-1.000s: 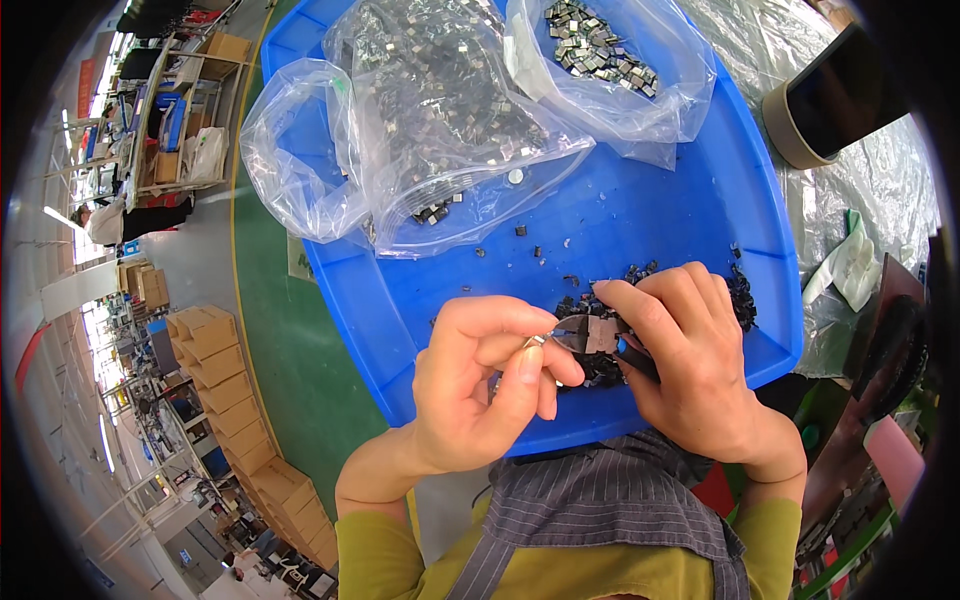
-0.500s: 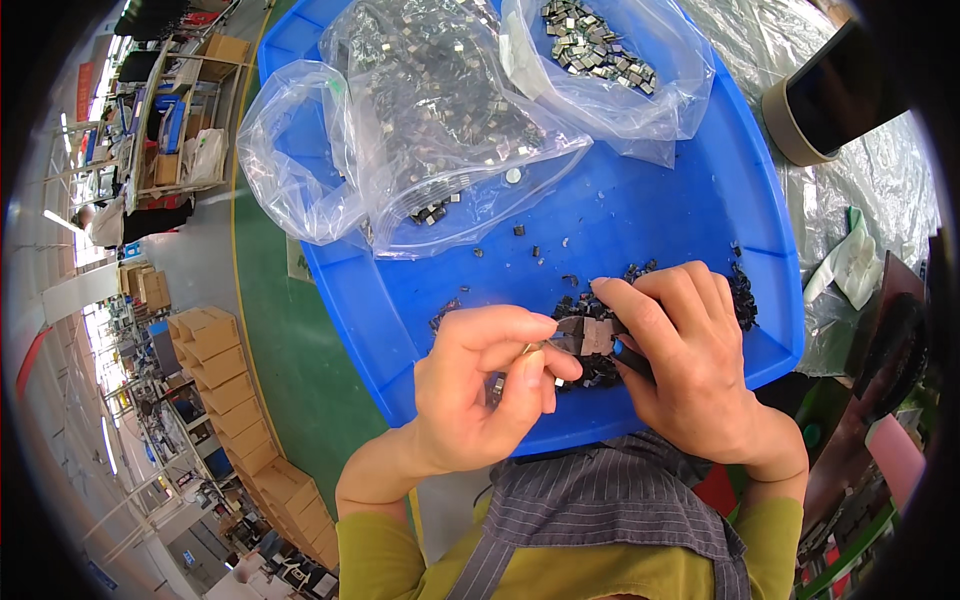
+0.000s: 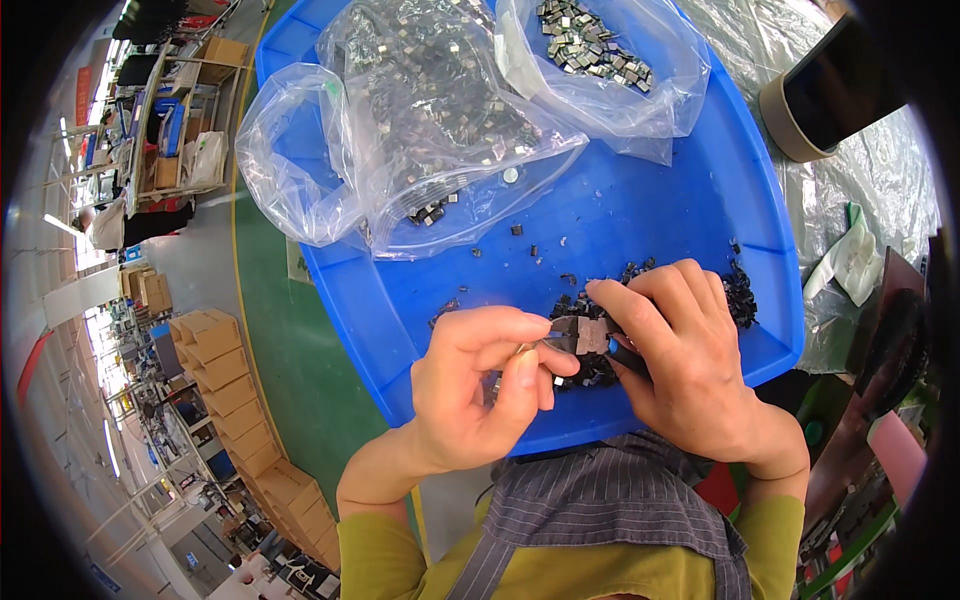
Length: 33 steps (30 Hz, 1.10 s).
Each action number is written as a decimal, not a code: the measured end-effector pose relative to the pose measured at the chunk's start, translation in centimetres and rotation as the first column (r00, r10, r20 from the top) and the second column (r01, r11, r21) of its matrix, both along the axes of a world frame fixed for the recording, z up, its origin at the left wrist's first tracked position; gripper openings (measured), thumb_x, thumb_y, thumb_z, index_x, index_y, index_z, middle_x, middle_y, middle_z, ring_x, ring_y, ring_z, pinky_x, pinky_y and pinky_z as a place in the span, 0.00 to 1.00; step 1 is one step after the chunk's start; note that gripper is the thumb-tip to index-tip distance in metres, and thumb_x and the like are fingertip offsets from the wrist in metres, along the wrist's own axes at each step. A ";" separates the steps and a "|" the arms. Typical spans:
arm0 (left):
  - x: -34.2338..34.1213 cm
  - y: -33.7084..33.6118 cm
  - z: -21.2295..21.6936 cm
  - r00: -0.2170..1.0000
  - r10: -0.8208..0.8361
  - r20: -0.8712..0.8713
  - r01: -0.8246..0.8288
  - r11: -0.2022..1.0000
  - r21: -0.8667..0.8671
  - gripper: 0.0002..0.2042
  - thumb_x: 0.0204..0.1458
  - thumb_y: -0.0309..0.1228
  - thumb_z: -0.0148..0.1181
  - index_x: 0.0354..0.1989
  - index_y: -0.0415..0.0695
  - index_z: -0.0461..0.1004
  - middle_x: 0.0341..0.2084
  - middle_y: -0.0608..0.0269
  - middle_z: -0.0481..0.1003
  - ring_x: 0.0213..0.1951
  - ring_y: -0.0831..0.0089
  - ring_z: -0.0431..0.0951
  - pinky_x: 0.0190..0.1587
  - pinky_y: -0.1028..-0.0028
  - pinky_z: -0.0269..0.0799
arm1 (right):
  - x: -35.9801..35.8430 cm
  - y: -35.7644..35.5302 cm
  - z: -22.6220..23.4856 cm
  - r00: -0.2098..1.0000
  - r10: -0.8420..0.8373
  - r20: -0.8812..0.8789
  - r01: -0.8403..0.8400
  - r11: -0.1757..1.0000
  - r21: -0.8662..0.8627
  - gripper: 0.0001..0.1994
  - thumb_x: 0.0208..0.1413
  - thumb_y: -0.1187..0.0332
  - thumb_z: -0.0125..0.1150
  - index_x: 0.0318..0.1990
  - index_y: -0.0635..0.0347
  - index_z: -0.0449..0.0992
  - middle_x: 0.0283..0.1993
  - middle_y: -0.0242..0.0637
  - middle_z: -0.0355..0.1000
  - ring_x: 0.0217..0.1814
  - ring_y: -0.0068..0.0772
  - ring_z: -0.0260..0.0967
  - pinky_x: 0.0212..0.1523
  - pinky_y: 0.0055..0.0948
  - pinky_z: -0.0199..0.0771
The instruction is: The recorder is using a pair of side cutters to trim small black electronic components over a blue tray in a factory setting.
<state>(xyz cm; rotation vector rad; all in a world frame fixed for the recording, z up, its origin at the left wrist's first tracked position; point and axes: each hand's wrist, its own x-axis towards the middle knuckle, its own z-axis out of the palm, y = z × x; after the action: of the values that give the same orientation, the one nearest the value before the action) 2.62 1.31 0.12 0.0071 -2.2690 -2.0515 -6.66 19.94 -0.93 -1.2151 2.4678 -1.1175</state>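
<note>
My right hand (image 3: 690, 365) is wrapped round the dark handles of a pair of pliers (image 3: 592, 336), whose metal jaws point left. My left hand (image 3: 480, 395) pinches a tiny metal piece (image 3: 525, 348) between thumb and forefinger, right at the jaw tips. Fingers hide most of that piece, so I cannot tell whether the jaws bite it. Both hands are over the near side of a blue tray (image 3: 640, 215). Small black bits (image 3: 740, 300) lie heaped beneath and beside them.
Two clear plastic bags of small metal parts, a flat one (image 3: 430, 90) and an open one (image 3: 665, 125), lie at the tray's far side. To the right, a tape roll (image 3: 793, 125) supports a dark-screened device (image 3: 850, 85) near a white glove (image 3: 855, 262). Cardboard boxes (image 3: 225, 385) stand leftward.
Both hands and the pliers have shifted very slightly left. Their grips look the same.
</note>
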 end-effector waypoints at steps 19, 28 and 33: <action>-0.1 0.2 0.3 1.000 0.017 0.026 -0.018 1.000 0.025 0.13 0.60 0.18 0.47 0.52 0.34 0.59 0.30 0.48 0.78 0.23 0.78 0.75 0.25 0.80 0.72 | 0.2 0.1 -0.4 0.987 0.049 0.154 -0.044 0.998 -0.035 0.24 0.39 0.76 0.67 0.49 0.59 0.72 0.35 0.39 0.63 0.38 0.42 0.63 0.38 0.37 0.62; -0.4 -0.2 0.9 0.991 -0.030 0.131 0.008 0.986 0.169 0.12 0.61 0.18 0.43 0.53 0.35 0.57 0.32 0.45 0.77 0.22 0.78 0.73 0.27 0.80 0.72 | 0.1 0.0 -0.1 0.985 0.048 0.163 -0.045 0.999 -0.020 0.26 0.39 0.79 0.68 0.51 0.61 0.71 0.37 0.41 0.67 0.38 0.45 0.65 0.39 0.39 0.66; -0.3 -0.1 0.9 0.992 -0.025 0.125 0.009 0.991 0.131 0.12 0.61 0.18 0.44 0.53 0.35 0.57 0.31 0.47 0.77 0.22 0.79 0.73 0.26 0.80 0.71 | 0.2 -0.1 0.1 0.999 -0.008 0.042 0.008 1.000 0.011 0.28 0.35 0.81 0.68 0.51 0.60 0.71 0.36 0.41 0.66 0.38 0.45 0.64 0.39 0.40 0.64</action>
<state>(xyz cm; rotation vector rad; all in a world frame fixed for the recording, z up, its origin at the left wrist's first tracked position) 2.31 1.24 0.99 0.1300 -2.2064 -2.2650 -6.43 19.86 -0.87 -1.1671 2.4467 -1.1184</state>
